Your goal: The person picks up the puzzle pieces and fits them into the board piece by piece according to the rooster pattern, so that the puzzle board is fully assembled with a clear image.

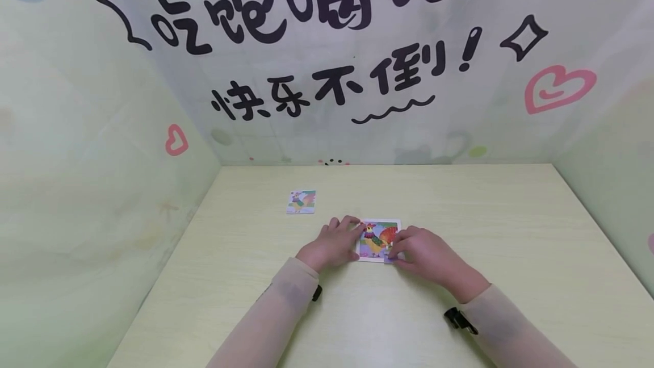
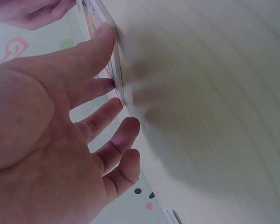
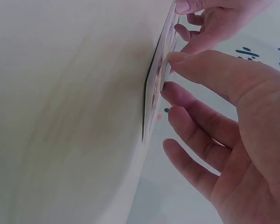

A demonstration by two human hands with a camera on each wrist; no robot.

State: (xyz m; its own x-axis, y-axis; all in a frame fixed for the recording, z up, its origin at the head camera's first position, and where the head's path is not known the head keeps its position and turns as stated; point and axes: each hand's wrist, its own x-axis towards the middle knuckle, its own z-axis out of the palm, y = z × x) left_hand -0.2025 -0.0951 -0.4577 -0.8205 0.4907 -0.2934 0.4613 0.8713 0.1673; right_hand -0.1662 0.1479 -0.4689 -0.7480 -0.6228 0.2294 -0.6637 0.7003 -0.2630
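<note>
A white-framed jigsaw puzzle with a colourful rooster picture lies on the table between both hands. My left hand is at its left edge. The thumb touches the edge near the lower left corner and the index finger the upper left, the other fingers loosely bent beside it, as the left wrist view shows. Over the puzzle's lower right corner, my right hand pinches a small flat puzzle piece between thumb and index finger. That piece overlaps the white border in the head view; fingers hide part of the picture's right side.
A small square card with a paler picture of the same rooster lies behind and left of the puzzle. The pale wooden table ends at a printed cloth backdrop at the back, with cloth walls on both sides.
</note>
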